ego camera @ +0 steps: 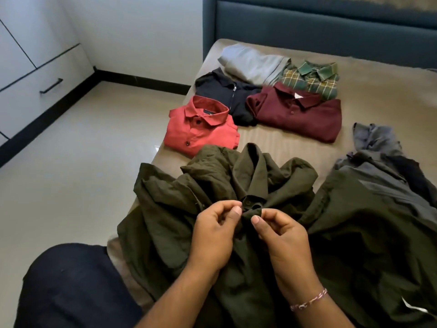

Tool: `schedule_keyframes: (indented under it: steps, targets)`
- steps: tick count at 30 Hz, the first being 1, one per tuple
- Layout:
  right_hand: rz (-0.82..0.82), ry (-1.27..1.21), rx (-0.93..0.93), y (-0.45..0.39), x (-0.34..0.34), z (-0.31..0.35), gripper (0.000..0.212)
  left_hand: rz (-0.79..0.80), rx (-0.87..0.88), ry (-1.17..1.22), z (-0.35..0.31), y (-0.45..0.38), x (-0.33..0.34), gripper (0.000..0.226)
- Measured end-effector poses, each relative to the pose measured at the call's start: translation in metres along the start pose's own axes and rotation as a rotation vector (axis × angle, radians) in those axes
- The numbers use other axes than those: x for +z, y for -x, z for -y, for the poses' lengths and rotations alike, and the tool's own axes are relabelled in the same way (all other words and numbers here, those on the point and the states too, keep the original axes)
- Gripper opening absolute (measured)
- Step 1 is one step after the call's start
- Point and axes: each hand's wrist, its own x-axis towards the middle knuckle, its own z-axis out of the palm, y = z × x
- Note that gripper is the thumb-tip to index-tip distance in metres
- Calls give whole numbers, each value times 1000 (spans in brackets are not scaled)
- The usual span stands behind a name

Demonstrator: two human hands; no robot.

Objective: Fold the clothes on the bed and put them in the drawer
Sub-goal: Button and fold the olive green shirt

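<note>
A crumpled olive-green shirt (pixel 212 185) lies on the near part of the bed (pixel 378 110). My left hand (pixel 215 235) and my right hand (pixel 281 240) both pinch its front placket just below the collar, at a button. Farther up the bed lie folded clothes: a red shirt (pixel 201 129), a dark navy zip top (pixel 224 93), a maroon shirt (pixel 300 114), a green plaid shirt (pixel 312 79) and a grey garment (pixel 253 62). At the right lies an unfolded heap of grey and dark clothes (pixel 383 166). A white drawer with a black handle (pixel 50 85) is closed at the left wall.
The bed's dark blue-grey headboard (pixel 319 27) stands at the back. Pale tiled floor (pixel 82 150) runs between the bed and the white cabinets on the left. My leg in dark trousers (pixel 75 287) fills the lower left.
</note>
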Motion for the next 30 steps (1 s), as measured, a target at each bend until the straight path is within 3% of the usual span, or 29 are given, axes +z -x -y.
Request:
schedule_keyframes:
  steps: [3, 6, 12, 16, 20, 30]
  targets:
    - [18, -41, 32, -4, -2, -1, 16, 51, -131, 169, 0, -3, 3, 25]
    - [11, -77, 47, -3, -3, 0, 18, 79, -99, 184, -1, -1, 3, 18]
    - [-7, -144, -20, 3, -2, 5, 12, -82, 210, 45, 3, 11, 6, 21]
    - [3, -212, -70, 9, -4, 10, 18, -119, 440, -60, -3, 20, 4, 22]
    - [4, -114, -223, 15, -8, 15, 19, -104, 565, -106, -9, 26, 4, 16]
    - [19, 48, -423, 18, -6, 10, 19, -28, 353, 122, -15, 30, 2, 16]
